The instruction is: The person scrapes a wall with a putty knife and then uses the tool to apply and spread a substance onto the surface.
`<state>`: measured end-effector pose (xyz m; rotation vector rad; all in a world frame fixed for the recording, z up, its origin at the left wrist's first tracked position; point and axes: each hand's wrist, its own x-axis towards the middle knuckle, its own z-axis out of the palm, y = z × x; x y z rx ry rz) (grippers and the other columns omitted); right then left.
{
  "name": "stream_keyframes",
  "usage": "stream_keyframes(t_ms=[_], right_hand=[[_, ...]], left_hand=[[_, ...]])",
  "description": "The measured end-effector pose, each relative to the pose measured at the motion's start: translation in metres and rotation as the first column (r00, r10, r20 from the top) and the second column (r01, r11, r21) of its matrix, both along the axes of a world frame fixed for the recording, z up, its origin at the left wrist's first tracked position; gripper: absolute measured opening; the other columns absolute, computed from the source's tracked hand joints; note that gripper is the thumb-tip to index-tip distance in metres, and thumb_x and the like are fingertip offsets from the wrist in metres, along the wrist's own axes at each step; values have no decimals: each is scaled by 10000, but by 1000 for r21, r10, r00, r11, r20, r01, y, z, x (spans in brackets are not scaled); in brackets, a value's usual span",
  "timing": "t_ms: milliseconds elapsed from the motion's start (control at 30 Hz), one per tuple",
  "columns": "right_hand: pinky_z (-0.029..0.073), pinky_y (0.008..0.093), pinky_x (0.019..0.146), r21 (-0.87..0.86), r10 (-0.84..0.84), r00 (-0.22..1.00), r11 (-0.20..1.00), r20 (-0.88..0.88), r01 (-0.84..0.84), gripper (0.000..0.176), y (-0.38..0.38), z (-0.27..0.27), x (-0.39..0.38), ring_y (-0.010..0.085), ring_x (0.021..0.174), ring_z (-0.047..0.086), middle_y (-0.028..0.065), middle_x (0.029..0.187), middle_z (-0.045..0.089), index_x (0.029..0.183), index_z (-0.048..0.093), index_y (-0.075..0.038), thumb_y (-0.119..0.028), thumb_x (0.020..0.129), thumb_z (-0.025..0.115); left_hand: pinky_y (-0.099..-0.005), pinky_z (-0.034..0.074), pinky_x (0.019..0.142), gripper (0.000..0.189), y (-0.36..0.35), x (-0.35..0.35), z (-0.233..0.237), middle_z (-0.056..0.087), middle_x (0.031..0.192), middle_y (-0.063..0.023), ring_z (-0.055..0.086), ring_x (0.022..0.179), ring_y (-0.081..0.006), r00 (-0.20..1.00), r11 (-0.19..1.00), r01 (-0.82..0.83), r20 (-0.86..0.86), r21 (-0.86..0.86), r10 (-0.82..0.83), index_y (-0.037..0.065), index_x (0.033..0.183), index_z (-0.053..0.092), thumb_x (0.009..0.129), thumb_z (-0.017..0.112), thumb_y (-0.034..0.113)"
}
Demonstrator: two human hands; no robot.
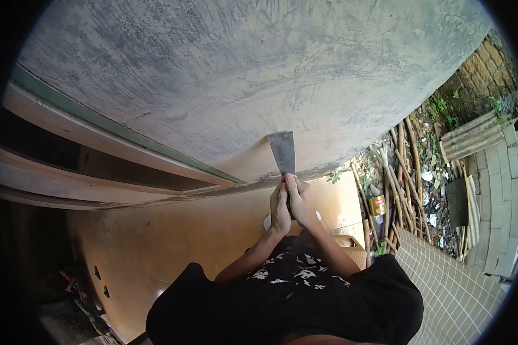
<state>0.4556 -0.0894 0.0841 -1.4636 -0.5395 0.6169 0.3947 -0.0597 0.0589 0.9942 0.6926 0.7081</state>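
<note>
Both of my hands are wrapped round the handle of one scraper, which points away from me. Its wide grey metal blade (283, 152) has its far edge at the scratched, patchy grey-white wall (259, 75); whether the edge touches is hard to tell. My left hand (280, 210) closes on the handle from the left. On the other side my right hand (300, 201) grips it too, with the thumb laid forward near the blade's base. Most of the handle is hidden by my fingers.
To the left runs a door or window frame (126, 138) with a green edge. Below lies a glossy tan tiled floor (195, 230). Bamboo poles (403, 172), a yellow can (377, 205) and litter lie at right. A woven brown item (354, 250) stands by my right side.
</note>
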Motion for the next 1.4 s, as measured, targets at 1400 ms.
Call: stream_keyframes(t_ms=[1400], right_hand=[[361, 250, 439, -57, 140, 985, 988, -97, -146, 456, 12, -1, 7, 93, 426, 433, 3, 472, 441, 798, 576, 12, -357, 993, 393]], left_hand=[[-364, 539, 534, 525, 63, 35, 63, 550, 623, -123, 595, 536, -234, 980, 981, 194, 40, 0, -194, -54, 755, 527, 983, 388, 398]])
